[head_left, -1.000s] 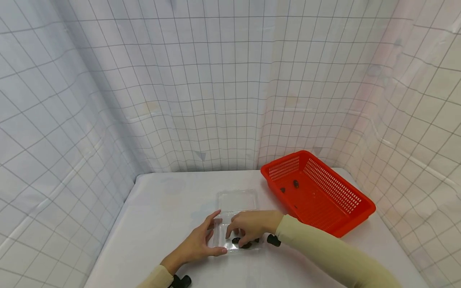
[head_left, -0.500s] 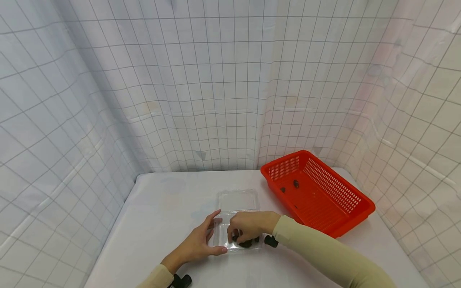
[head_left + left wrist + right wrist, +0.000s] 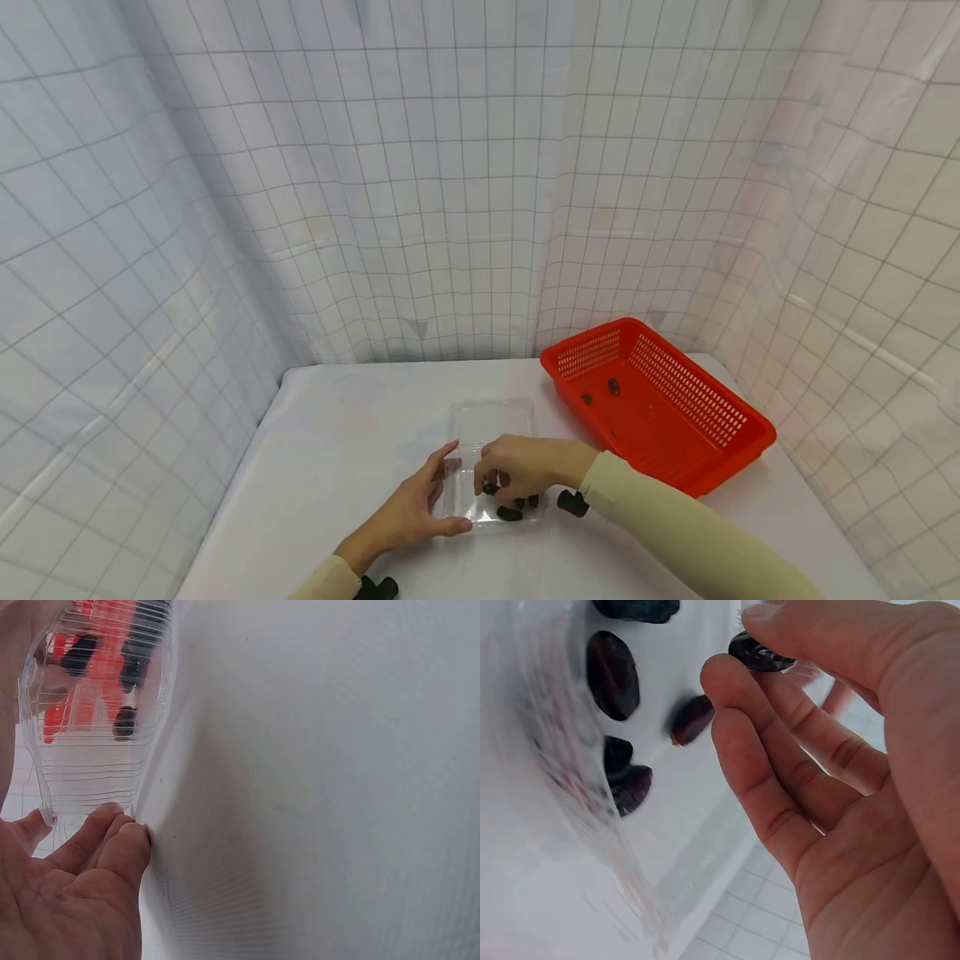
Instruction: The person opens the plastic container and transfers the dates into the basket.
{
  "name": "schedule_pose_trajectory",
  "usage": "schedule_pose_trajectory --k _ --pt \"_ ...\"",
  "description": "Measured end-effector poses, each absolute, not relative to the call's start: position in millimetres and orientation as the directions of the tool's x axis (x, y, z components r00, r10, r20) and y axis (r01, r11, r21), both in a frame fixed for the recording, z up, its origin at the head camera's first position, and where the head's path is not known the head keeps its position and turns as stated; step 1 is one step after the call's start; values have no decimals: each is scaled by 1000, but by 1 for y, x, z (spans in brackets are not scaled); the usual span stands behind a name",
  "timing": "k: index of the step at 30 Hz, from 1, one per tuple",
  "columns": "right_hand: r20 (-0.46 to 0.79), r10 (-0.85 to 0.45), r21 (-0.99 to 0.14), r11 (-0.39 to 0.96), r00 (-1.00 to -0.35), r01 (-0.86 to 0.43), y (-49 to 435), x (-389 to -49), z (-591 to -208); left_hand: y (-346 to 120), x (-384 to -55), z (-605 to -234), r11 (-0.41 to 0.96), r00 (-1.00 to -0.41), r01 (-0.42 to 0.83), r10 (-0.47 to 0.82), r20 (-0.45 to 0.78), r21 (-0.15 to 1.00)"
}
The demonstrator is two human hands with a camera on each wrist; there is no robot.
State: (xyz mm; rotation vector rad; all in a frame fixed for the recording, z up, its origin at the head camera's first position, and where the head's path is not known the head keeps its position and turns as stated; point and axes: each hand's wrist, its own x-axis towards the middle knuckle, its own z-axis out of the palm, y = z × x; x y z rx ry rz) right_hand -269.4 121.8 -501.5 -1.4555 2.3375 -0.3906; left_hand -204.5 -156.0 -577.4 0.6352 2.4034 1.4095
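Note:
A clear plastic box (image 3: 459, 502) with its lid (image 3: 491, 419) folded back stands in front of me on the white table. My left hand (image 3: 411, 502) holds the box's left side, thumb at the near corner and fingers toward the far corner; the left wrist view shows its fingertips (image 3: 124, 836) against the clear wall. Over the box, my right hand (image 3: 521, 467) pinches a dark, wrinkled date (image 3: 761, 654) between thumb and fingers. Several other dates lie on the box floor, among them a near one (image 3: 510, 514) and one close to my fingers (image 3: 692, 720).
A red perforated basket (image 3: 660, 475) stands at the right, angled on the table (image 3: 352, 433). A few small dark pieces lie inside it, one (image 3: 614, 387) near its far left. White gridded sheeting (image 3: 450, 208) encloses the back and sides.
My right fingers have gone from reaching among the dates to pinching one, slightly raised above the others. My left hand has kept its place on the box. The head view has tilted a little.

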Motion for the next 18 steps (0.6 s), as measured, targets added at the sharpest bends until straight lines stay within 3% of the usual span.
schedule_pose_trajectory --k 8,18 --pt "-91 -887 -451 442 -452 -775 142 -270 -480 -156 -204 -581 419 -872 201 488 -33 886" --pt "6 -815 -445 517 -580 -731 190 -288 -450 -155 -204 -579 418 -877 207 481 -23 884"
